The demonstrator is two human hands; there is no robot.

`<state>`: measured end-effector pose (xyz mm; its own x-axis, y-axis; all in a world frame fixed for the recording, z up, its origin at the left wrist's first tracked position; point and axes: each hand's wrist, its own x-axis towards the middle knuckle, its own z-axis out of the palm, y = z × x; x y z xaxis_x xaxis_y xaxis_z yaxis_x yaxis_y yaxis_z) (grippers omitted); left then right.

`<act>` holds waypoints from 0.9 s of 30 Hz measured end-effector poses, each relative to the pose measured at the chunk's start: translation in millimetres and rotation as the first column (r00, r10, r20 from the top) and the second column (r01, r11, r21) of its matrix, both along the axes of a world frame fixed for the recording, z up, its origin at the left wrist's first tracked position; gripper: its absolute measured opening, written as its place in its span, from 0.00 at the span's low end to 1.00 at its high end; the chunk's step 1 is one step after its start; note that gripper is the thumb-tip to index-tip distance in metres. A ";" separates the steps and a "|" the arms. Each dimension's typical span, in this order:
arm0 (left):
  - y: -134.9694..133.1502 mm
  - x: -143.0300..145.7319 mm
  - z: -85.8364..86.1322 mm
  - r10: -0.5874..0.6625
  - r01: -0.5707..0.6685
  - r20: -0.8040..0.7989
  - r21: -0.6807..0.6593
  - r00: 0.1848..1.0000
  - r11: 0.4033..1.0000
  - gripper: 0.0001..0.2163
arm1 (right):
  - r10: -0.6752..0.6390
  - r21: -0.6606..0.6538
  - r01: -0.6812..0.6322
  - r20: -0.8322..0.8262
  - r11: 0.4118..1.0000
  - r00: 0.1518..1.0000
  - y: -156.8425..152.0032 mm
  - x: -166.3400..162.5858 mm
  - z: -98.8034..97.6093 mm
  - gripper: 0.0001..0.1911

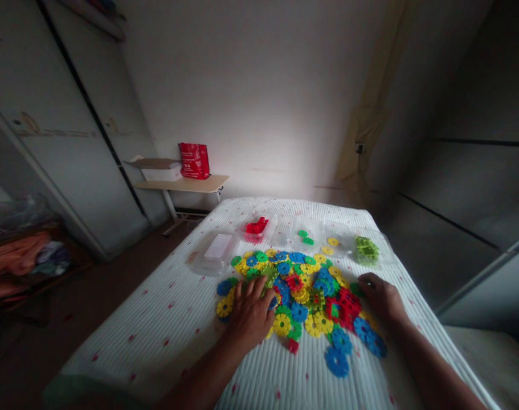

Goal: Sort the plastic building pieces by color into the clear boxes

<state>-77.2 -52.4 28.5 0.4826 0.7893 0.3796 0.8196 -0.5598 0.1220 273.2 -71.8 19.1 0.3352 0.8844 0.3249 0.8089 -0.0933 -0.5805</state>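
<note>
A heap of flat plastic snowflake discs (pixel 282 324) in yellow, blue and green lies on a bed, mixed with red square pieces (pixel 343 307) and light green square pieces (pixel 317 300). My left hand (pixel 253 310) rests on the left part of the heap, fingers spread and palm down. It covers some of the discs. At the heap's right edge my right hand (pixel 383 299) has its fingers curled in. A dark green disc (pixel 356 289) shows beside its fingertips; what the fingers hold, if anything, is hidden.
Behind the heap stand clear plastic tubs with red pieces (pixel 257 226), green discs (pixel 305 238), yellow discs (pixel 330 246) and light green pieces (pixel 367 249). Another clear tub (pixel 212 253) has a white rectangular thing. A side table (pixel 208 184) bears a red bag (pixel 194 161).
</note>
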 end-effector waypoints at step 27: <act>0.4 -1.6 -5.9 0.026 -0.031 0.065 0.085 0.998 0.996 0.14 | -0.003 -0.029 0.002 -0.041 1.000 0.999 0.0 -0.4 1.9 0.15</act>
